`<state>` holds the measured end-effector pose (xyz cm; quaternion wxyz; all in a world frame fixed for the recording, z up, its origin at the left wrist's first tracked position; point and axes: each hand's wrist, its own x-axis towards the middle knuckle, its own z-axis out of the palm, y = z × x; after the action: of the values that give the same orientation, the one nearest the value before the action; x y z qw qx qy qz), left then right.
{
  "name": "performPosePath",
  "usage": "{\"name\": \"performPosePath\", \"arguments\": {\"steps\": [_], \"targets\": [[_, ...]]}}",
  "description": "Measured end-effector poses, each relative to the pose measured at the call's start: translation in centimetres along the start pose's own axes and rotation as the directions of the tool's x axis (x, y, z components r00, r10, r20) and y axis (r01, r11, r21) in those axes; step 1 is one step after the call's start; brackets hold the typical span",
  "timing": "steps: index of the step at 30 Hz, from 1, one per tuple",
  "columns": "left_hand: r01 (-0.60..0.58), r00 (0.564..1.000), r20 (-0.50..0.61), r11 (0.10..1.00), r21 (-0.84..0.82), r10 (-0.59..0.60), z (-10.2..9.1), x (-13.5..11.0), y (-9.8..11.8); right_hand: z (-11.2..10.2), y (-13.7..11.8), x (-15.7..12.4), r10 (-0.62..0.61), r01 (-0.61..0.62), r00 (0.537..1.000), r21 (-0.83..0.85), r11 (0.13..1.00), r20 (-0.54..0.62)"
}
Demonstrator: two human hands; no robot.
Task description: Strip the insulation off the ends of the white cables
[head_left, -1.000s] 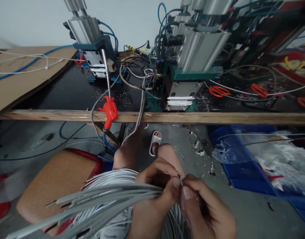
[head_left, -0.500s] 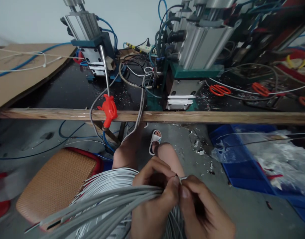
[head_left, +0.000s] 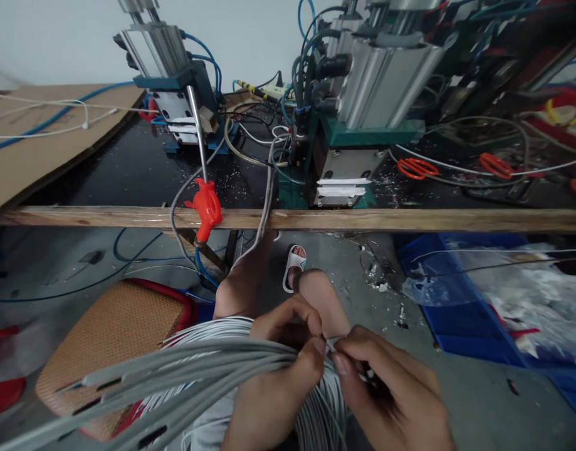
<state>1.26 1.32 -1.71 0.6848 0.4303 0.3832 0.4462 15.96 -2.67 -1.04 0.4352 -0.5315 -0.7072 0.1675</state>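
A bunch of grey cables point(head_left: 184, 376) runs through my left hand point(head_left: 282, 382), which is closed, thumb and forefinger pinched near a cable end. My right hand point(head_left: 386, 382) is closed too, its thumb and forefinger pinching a thin whitish wire end point(head_left: 331, 344) just right of the left fingertips. Dark slots or exposed dark cores show along the cables toward the lower left. More white-grey cable point(head_left: 318, 413) lies in a coil across my lap, below the hands. The exact tip between the fingers is small and partly hidden.
Ahead runs a black workbench with a wooden front edge point(head_left: 386, 220), bearing pneumatic presses point(head_left: 382, 88) and orange-handled scissors point(head_left: 417, 168). A red air gun point(head_left: 206, 203) hangs at the edge. A woven-seat stool point(head_left: 113, 344) stands left; a blue bin point(head_left: 476, 313) of plastic scraps stands right.
My hands have drawn slightly apart, the left one shifting left with the cables. A short whitish wire length now shows between the fingertips.
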Motion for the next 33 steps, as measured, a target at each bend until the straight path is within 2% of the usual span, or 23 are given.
{"name": "performPosePath", "arguments": {"steps": [2, 4, 7, 10, 15, 18, 22, 25, 29, 33], "targets": [[0.002, 0.999, 0.034, 1.000, 0.018, -0.002, -0.2, 0.1, 0.1, -0.2, 0.1, 0.1, -0.013, 0.013, 1.000, 0.008, 1.000, 0.029], [-0.026, 0.998, -0.060, 1.000, 0.011, 0.027, 0.3, 0.0, -0.2, 0.5, -0.3, -0.1, 0.029, -0.030, 0.998, -0.022, 0.999, -0.057], [-0.063, 0.964, -0.262, 0.996, -0.060, 0.045, 1.9, -0.5, -1.1, 2.1, -1.2, -0.6, 0.146, -0.158, 0.966, -0.039, 0.987, -0.213], [-0.067, 0.947, -0.322, 0.988, -0.136, 0.020, 2.9, -0.9, -1.5, 3.1, -1.8, -0.9, 0.194, -0.199, 0.946, 0.006, 0.980, -0.258], [-0.021, 0.968, -0.247, 0.964, -0.264, -0.047, 3.1, -0.9, -1.0, 2.8, -1.3, -0.9, 0.162, -0.173, 0.945, -0.011, 0.985, -0.283], [0.026, 0.968, -0.234, 0.968, -0.251, -0.086, 2.8, -0.9, -0.9, 2.6, -1.0, -0.9, 0.115, -0.136, 0.951, -0.055, 0.989, -0.286], [0.071, 0.981, -0.161, 0.974, -0.215, -0.107, 1.9, -0.8, -1.2, 2.7, -0.8, -1.0, 0.057, -0.090, 0.956, -0.103, 0.991, -0.289], [0.073, 0.990, -0.099, 0.962, -0.264, -0.103, 1.5, -0.6, -1.1, 2.5, -0.9, -1.0, 0.070, -0.095, 0.954, -0.072, 0.993, -0.291], [0.064, 0.998, 0.034, 0.943, -0.327, -0.056, 1.1, 0.1, -1.0, 1.6, -0.7, -0.5, 0.117, -0.104, 0.968, 0.070, 0.992, -0.222], [0.024, 0.995, 0.101, 0.950, -0.312, 0.008, 0.2, 0.4, -1.1, 0.1, -0.1, -0.1, 0.103, -0.095, 0.990, 0.084, 0.992, -0.094]]}}
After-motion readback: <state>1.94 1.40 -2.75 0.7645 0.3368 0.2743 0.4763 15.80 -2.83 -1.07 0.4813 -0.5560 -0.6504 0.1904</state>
